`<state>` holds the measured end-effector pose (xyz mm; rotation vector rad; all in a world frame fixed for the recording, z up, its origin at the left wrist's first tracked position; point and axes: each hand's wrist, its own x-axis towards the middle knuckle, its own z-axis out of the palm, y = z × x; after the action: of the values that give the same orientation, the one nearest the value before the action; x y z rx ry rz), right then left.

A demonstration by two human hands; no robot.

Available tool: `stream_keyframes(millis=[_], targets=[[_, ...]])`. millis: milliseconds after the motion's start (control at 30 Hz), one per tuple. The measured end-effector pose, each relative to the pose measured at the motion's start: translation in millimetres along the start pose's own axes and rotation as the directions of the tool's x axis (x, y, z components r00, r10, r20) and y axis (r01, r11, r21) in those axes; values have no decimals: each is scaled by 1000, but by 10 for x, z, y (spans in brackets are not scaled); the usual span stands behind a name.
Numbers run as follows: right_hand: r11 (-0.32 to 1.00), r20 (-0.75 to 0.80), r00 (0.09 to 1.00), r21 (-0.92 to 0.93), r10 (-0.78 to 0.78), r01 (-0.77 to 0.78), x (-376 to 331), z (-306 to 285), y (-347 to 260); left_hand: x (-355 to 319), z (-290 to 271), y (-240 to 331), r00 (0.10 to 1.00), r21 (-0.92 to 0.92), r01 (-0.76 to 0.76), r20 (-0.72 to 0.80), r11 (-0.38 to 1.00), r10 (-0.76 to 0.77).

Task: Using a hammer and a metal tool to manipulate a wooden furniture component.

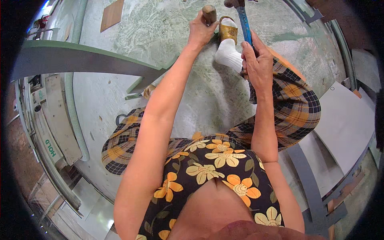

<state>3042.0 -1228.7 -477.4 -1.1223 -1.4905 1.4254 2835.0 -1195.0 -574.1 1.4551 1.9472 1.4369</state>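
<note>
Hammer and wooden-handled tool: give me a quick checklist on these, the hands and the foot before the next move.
1. Right hand gripping the hammer: ok, closed around its blue handle.
2. Left hand gripping the wooden-handled tool: ok, the handle's rounded end shows above the fingers.
3. Hammer apart from the tool: ok, a gap shows between them.
4. Tool's lower end seated: cannot tell, it is hidden below the hand.
5. Hammer head fully in view: not ok, the picture's top edge cuts it.
6. Foot protection: probably not ok, just a brown sandal over a white sock, close to the left hand.
</note>
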Motion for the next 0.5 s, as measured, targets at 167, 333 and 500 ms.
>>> stream_keyframes(millis=[167, 333, 500], targets=[[1000, -1, 1000, -22, -17, 17, -10, -14, -38, 6, 14, 8, 1000, -26, -9, -8, 1000, 9], [993, -27, 994, -52, -110, 108, -24, -2, -95, -5, 44, 24, 999, 1, -37, -15, 999, 37], [971, 15, 982, -151, -186, 187, -7, 89, -40, -21, 82, -69, 997, -80, -82, -14, 993, 81]])
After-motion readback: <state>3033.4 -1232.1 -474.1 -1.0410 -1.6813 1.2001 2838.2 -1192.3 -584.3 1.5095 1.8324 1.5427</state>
